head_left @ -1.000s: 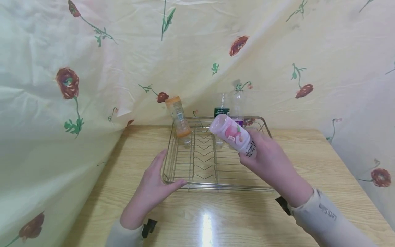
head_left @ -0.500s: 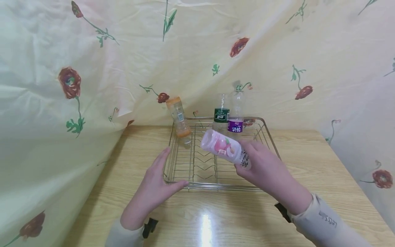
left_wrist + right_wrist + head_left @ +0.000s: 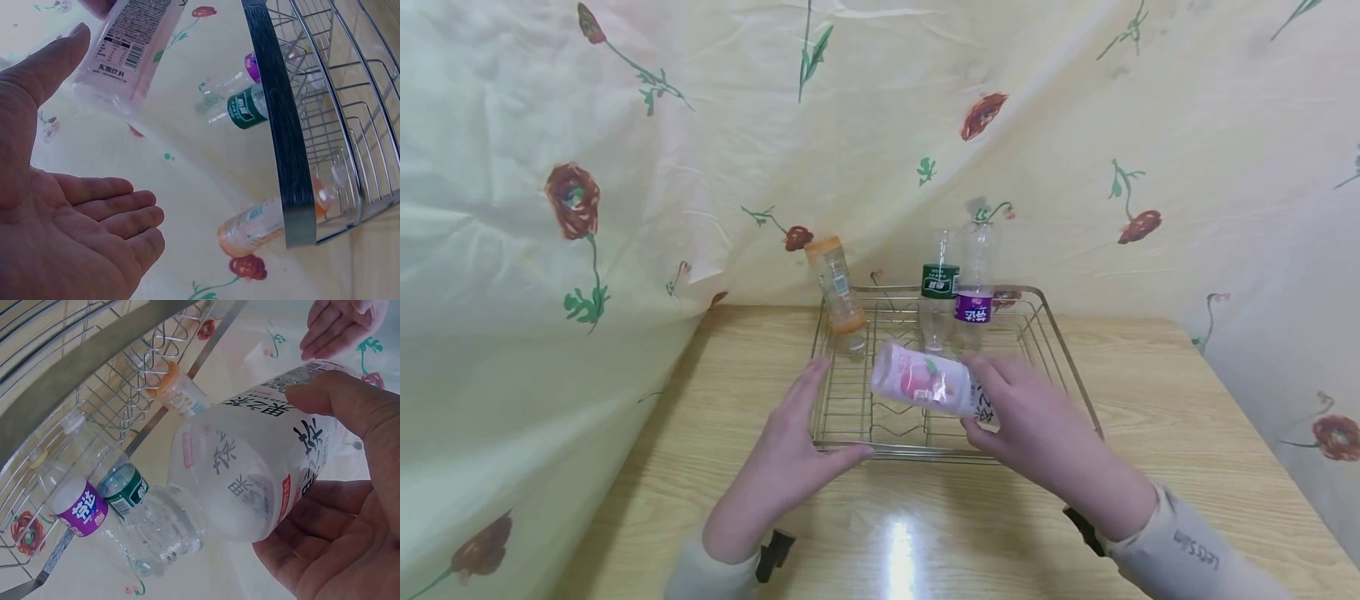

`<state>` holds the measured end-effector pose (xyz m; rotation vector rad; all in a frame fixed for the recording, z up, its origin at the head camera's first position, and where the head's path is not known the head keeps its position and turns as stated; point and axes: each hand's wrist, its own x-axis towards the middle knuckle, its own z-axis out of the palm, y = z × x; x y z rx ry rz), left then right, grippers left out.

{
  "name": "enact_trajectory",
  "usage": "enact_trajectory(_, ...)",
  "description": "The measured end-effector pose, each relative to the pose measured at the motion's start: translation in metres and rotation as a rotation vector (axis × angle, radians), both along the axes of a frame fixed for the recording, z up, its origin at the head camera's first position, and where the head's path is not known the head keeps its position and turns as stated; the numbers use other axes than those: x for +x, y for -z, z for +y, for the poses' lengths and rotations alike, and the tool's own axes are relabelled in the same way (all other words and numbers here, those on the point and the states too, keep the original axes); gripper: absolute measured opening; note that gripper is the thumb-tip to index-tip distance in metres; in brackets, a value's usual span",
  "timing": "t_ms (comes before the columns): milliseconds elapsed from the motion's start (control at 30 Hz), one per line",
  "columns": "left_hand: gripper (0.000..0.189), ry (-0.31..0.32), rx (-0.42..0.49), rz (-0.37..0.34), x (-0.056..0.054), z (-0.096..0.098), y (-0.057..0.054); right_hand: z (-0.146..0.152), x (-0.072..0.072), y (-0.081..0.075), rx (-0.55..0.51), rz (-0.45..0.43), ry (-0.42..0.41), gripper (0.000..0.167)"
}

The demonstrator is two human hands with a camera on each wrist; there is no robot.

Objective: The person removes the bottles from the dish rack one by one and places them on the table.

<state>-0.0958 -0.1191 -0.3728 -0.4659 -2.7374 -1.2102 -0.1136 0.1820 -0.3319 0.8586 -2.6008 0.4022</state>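
A person's right hand (image 3: pixel 1033 421) has its thumb and fingers wrapped round one end of a pale pink and white plastic bottle (image 3: pixel 925 383) with a peach picture and black lettering. The bottle is held nearly level, its free end pointing left, in the air over a silver wire dish rack (image 3: pixel 917 454). The left hand (image 3: pixel 782 467) is wide open with nothing in its grasp, fingers extended and thumb spread, near the rack's near left corner; whether it touches the wire is hard to tell.

At the back of the rack, a clear plastic bottle with orange bands (image 3: pixel 837 287) leans to the left. Farther right, a clear bottle with a green label (image 3: pixel 938 282) and a clear bottle with a purple label (image 3: pixel 973 307) stand side by side, necks down. The rack sits on a light wood-grain table (image 3: pixel 1150 375), backed by a cream cloth with red flowers (image 3: pixel 850 125)
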Motion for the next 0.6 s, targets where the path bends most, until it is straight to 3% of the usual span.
enact_trajectory(600,0.116,0.048,-0.059,0.073,0.0048,0.0068,-0.0085,-0.0070,0.0074,0.0074,0.060,0.050,-0.056,0.067)
